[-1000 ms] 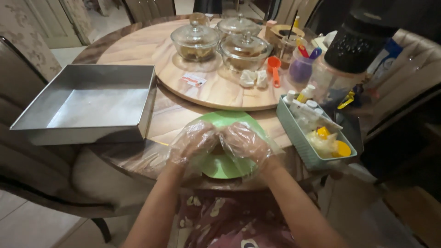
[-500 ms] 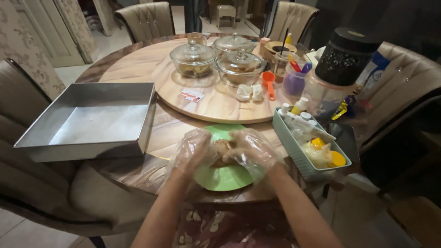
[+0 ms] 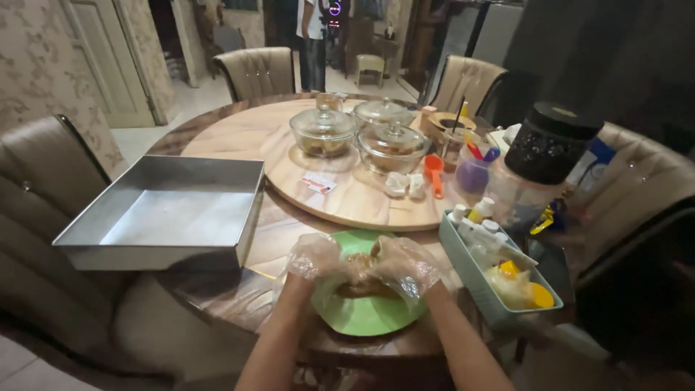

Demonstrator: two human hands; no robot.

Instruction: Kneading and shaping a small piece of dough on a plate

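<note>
Round wooden tabletop (image 3: 217, 137): brown dough (image 3: 360, 274) is pressed between the gloved left hand (image 3: 316, 257) and right hand (image 3: 404, 265), both cupped closed, above a green plate (image 3: 365, 316); shaping seems underway, needing even pressure.

Thin, crinkled clear plastic gloves are covering the left hand (image 3: 316, 257) and right hand (image 3: 405, 266). A smooth green plastic plate (image 3: 365, 316) is shining glossily. At left, the matt metal tray (image 3: 168, 213) is resting on glossy wood-grain table (image 3: 221, 130).

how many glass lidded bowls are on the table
3 in view: one on the turntable's left, one to its right, nearer, one behind them. Another could be hidden behind these.
</note>
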